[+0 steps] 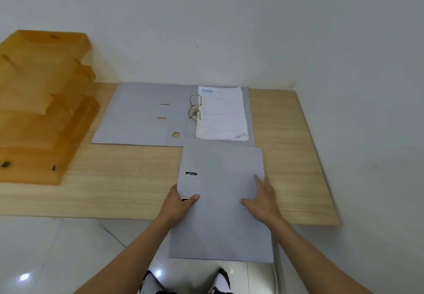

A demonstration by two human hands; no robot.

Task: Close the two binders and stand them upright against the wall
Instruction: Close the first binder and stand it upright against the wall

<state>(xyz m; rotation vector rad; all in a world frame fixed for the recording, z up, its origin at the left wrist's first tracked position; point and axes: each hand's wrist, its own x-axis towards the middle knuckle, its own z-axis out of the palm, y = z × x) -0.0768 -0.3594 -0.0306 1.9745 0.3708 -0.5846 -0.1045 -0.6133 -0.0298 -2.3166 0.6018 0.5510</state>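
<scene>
A closed grey binder (220,167) lies flat, its near half hanging over the desk's front edge. My left hand (180,202) grips its left spine edge, thumb on the cover beside a slot. My right hand (263,198) rests flat on the cover near its right side, fingers spread. Behind it a second grey binder (137,114) lies open against the wall (206,30), its metal ring mechanism (195,108) standing up and a stack of printed sheets (221,113) on its right half. The closed binder's far corner overlaps the open one.
An amber plastic stacked letter tray (43,101) stands at the desk's left. The wooden desk (114,179) meets a side wall (367,133) on the right. Tiled floor (57,248) and my legs show below the front edge.
</scene>
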